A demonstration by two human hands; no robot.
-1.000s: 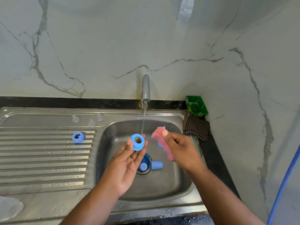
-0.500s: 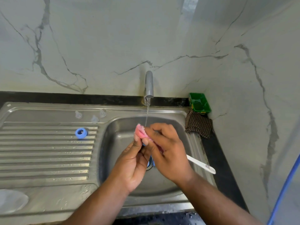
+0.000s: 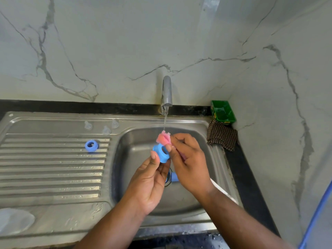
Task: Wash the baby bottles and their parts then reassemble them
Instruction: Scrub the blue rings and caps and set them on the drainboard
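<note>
we lose brush handle [image 3: 223,191] behind right hand [image 3: 190,159], blue part [image 3: 174,177] below it half hidden, clear item [image 3: 14,220] cut by left edge

A green tub [image 3: 223,112] sits just behind a crumpled checked cloth [image 3: 221,136].

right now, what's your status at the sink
Left hand grips blue ring. Right hand holds pink brush just above it, under running tap. Nothing in the way.
</note>
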